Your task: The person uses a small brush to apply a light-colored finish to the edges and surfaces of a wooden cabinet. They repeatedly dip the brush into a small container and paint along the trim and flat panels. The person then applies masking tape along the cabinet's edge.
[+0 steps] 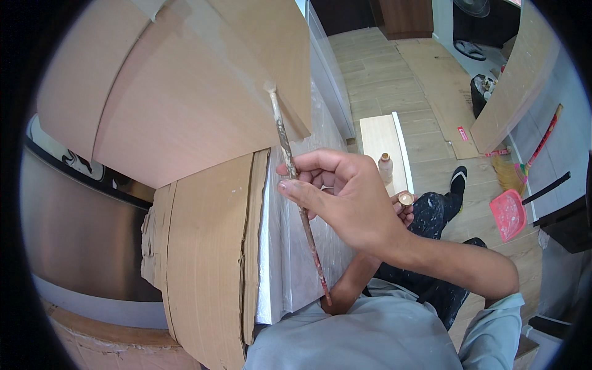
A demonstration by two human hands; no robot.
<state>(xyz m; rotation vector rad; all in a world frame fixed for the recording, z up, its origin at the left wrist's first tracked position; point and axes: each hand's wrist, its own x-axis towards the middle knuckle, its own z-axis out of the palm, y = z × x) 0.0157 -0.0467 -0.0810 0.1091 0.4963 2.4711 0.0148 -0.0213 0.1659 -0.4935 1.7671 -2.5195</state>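
My right hand (342, 197) grips a long, stained paintbrush (312, 244), its pale tip (271, 92) against a tan panel (191, 80) with a wet-looking streak above the tip. Behind it, my left hand (407, 215), mostly hidden, holds a small open container (406, 198), perhaps a lid, with pale contents. A small bottle (386, 169) stands on a pale wooden board (376, 132) just beyond.
Stacked cardboard (203, 259) and plastic-wrapped panels (296, 271) lie under the tan panel, beside a steel appliance (86, 228). A broom (512, 172), pink dustpan (509, 214), black bin (480, 97) and cardboard sheet (431, 92) are at right. My legs (431, 216) border the board.
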